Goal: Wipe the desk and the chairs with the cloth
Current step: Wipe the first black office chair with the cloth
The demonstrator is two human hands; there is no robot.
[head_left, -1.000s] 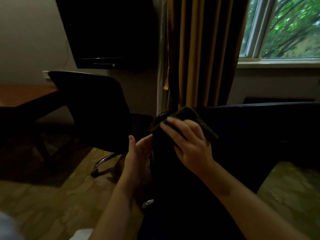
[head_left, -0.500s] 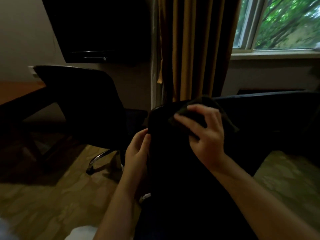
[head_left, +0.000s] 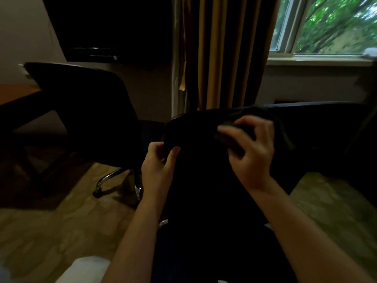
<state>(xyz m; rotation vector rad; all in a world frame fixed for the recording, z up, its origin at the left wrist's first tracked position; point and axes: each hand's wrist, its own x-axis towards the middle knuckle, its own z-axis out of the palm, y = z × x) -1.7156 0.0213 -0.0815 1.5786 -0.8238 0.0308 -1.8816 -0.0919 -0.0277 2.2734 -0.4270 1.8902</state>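
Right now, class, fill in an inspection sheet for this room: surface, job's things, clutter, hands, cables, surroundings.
Surface: desk at far left, only a brown corner in view.
Job's things: dark cloth on top of the near chair back; office chair beside the desk.
Clutter: nothing seen.
Hands: right hand grips the cloth; left hand holds that chair back's left edge.
Cables: nothing seen.
Surroundings: curtain, window, wall television, patterned carpet.
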